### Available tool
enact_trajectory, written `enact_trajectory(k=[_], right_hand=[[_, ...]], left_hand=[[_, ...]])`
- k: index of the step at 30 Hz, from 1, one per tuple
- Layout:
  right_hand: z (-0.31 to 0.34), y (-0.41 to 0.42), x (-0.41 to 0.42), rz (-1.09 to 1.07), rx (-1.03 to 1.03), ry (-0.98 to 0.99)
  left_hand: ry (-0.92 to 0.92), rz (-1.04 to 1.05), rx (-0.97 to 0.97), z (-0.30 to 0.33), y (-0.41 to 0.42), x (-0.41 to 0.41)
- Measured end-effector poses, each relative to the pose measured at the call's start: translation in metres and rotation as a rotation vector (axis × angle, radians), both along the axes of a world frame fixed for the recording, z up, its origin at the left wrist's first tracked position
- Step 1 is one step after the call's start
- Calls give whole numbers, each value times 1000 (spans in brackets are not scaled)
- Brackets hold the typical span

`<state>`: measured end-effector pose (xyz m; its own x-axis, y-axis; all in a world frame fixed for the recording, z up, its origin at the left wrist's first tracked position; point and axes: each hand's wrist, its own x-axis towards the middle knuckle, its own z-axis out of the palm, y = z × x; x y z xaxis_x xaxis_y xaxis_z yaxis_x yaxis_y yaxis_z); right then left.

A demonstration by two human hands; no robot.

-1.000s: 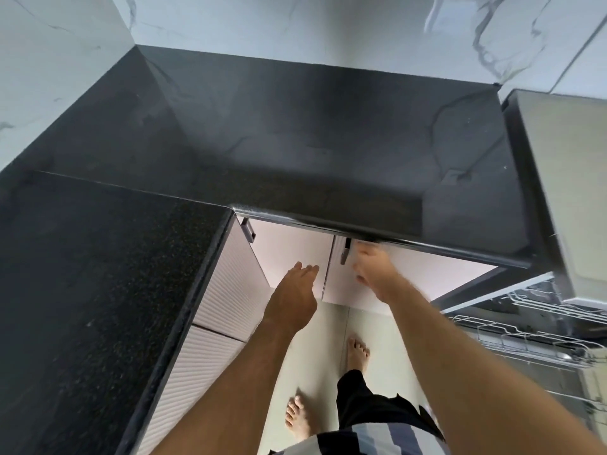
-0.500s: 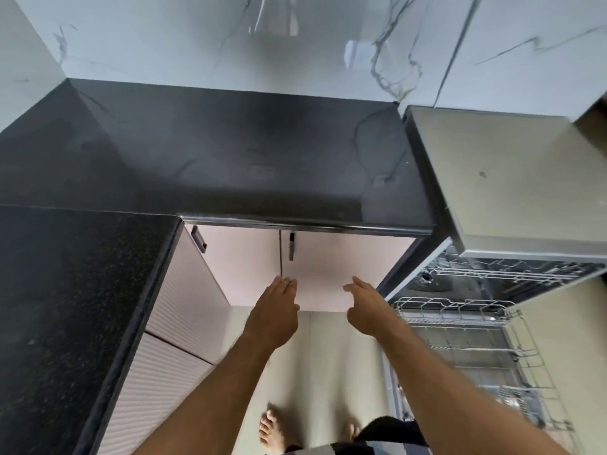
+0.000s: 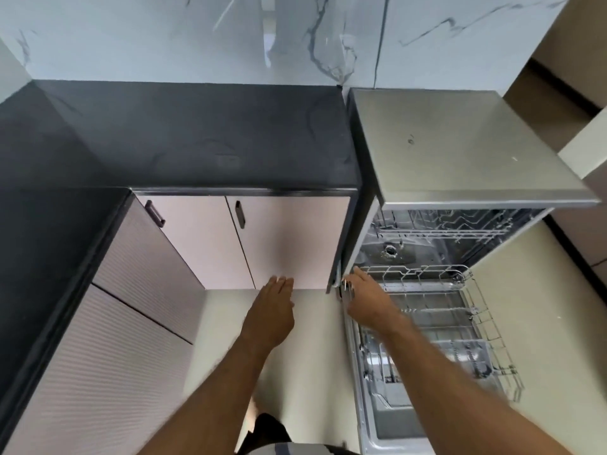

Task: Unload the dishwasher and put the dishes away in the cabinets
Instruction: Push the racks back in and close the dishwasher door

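A: Left hand [image 3: 271,315]?
B: Fingers straight and together, holding nothing, out in front of the shut cabinet doors [image 3: 249,238].
A: Right hand [image 3: 364,298]?
B: Fingers spread, at the near left corner of the pulled-out lower rack [image 3: 466,310]. Whether it grips the wire I cannot tell.
A: Dishwasher [image 3: 460,231]?
B: Open, right of both hands; upper rack [image 3: 440,224] beyond the right hand. Dark counter [image 3: 197,139] beyond the left.

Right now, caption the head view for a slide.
Both hands reach low: open left hand before closed cabinet doors, right hand at the pulled-out lower rack of the open dishwasher.
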<state>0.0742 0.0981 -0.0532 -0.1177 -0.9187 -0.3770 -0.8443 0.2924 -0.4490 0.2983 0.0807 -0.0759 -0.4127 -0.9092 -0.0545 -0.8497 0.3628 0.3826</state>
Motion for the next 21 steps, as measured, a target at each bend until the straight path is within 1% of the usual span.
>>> enact_trajectory(k=[3, 7, 9, 14, 18, 21], right_hand=[[-2, 44, -18, -52, -2, -42], [-3, 105, -35, -119, 34, -99], [-5, 129, -43, -126, 53, -120], [-4, 169, -65, -205, 47, -157], [-3, 194, -77, -258, 31, -154], [-10, 218, -81, -283, 23, -145]], left_hand=[[49, 15, 25, -3, 43, -19], [21, -3, 59, -3, 91, -37], [28, 0, 45, -2, 111, -43], [8, -23, 40, -3, 155, -51], [-20, -69, 61, -10, 173, -58], [40, -55, 53, -14, 183, -62]])
